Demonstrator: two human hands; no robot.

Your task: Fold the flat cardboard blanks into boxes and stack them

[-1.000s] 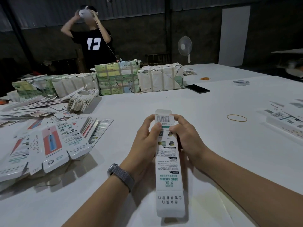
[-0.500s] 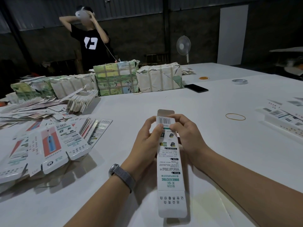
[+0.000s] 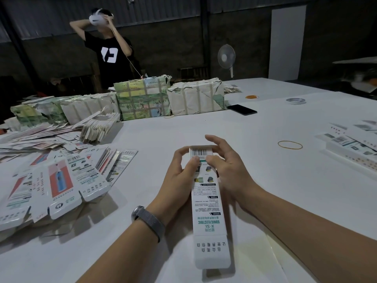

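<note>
Both hands hold a long, narrow box (image 3: 207,203) above the desk (image 3: 265,180). The left hand (image 3: 179,180) grips its far end; the right hand (image 3: 228,170) pinches beside the barcode, fingers (image 3: 214,139) partly spread. Thin card looks light, easily creased; best held by its side edges.

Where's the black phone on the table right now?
The black phone lies flat on the white table, far centre-right in the head view, just right of the white wrapped bundle.

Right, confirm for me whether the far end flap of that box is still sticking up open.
No: the far flap is folded down shut on the box, with the left hand and right hand thumbs pressing by the barcode.
</note>
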